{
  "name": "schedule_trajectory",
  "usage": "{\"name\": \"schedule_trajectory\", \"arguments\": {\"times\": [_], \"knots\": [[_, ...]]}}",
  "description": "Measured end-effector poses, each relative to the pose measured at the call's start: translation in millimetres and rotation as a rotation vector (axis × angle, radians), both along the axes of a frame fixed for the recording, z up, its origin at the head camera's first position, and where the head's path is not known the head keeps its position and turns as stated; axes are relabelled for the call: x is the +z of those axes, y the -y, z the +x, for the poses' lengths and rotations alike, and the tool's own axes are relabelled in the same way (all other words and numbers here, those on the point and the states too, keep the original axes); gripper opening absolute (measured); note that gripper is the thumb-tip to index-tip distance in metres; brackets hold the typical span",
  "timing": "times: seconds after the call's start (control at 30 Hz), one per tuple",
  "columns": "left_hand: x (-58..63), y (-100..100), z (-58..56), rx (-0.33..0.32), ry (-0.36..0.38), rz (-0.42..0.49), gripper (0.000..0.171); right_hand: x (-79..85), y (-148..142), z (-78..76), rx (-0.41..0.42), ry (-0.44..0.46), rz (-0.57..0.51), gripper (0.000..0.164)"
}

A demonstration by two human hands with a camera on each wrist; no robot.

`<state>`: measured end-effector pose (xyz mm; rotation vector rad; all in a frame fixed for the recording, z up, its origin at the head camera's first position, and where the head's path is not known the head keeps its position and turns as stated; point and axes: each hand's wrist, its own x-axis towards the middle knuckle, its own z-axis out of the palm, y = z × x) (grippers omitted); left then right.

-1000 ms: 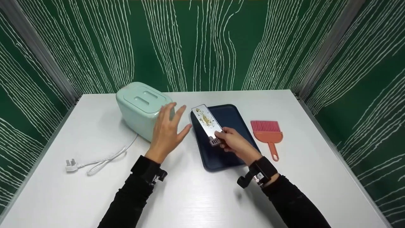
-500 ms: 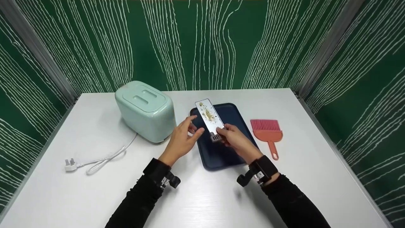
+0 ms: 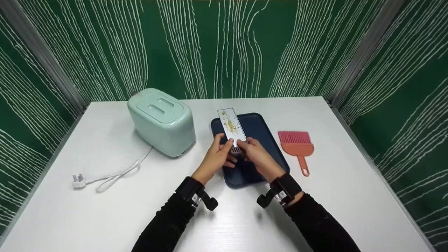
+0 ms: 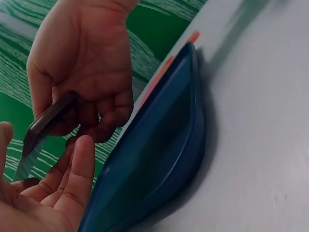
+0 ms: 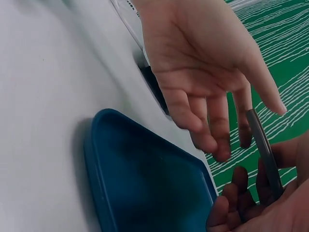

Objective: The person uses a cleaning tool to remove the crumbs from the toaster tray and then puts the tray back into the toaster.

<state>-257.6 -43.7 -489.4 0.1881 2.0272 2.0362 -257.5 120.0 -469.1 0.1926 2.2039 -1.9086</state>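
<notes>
My right hand [image 3: 258, 154] grips the near end of a narrow metal crumb tray [image 3: 231, 122], thumb on top and fingers beneath. Yellowish-brown crumbs [image 3: 230, 125] lie scattered on its pale surface. At the tray's near left corner is my left hand [image 3: 216, 156], thumb and fingers spread on either side of the edge. In the right wrist view a gap shows between the left thumb and the tray's edge; firm contact is not plain. Both hands are above a dark blue tray [image 3: 259, 122] on the table.
A mint-green toaster [image 3: 162, 122] stands on the left, its white cord and plug [image 3: 79, 182] lying in front. To the right lies a small orange brush [image 3: 297, 149] with pink bristles. Green walls with white lines enclose the white table [image 3: 122, 220].
My left hand has moved right and down from beside the toaster to the crumb tray. The crumb tray has shifted slightly away and turned straighter, still in my right hand.
</notes>
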Motion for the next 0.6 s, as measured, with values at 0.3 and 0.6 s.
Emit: {"name": "schedule_trajectory", "arguments": {"times": [0.3, 0.6], "knots": [[-9.6, -25, 1.4, 0.078, 0.010, 0.076, 0.046, -8.5, 9, 4.9, -0.038, -0.019, -0.002, 0.020], [-11.0, -36, 3.9, 0.115, 0.010, 0.128, 0.034, -12.4, 16, 9.5, -0.049, -0.044, -0.049, 0.019]]}}
